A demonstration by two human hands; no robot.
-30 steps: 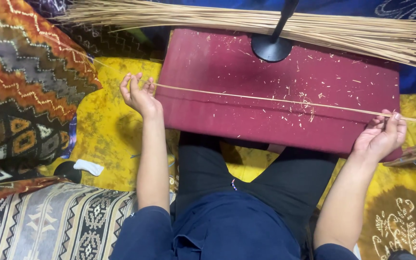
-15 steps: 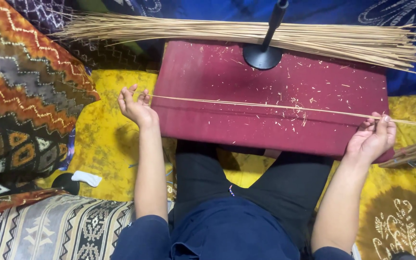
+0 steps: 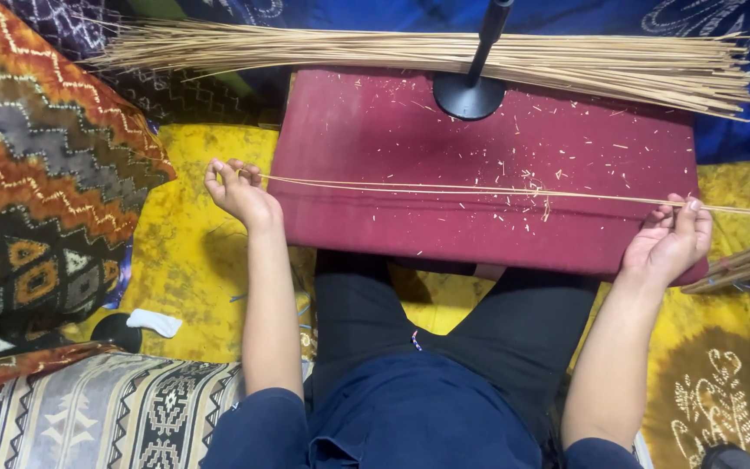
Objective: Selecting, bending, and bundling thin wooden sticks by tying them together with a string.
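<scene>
A thin pale straw strand (image 3: 479,189) stretches across a maroon cloth-covered board (image 3: 375,148) over my lap. My left hand (image 3: 238,193) pinches the strand's left end just off the board's left edge. At the board's right corner my right hand (image 3: 672,241) grips the strand, which runs on past it to the right. Small straw chips lie scattered on the maroon cloth.
A long bundle of straw sticks (image 3: 444,52) lies along the board's far edge. A black round stand base (image 3: 469,95) with a pole sits on the board. A patterned cushion (image 3: 36,182) is at left, a yellow cloth (image 3: 184,252) beneath, more sticks (image 3: 744,265) at right.
The view has shifted slightly. Both hands still hold the strand taut; the right hand has moved a little toward the board's right corner.
</scene>
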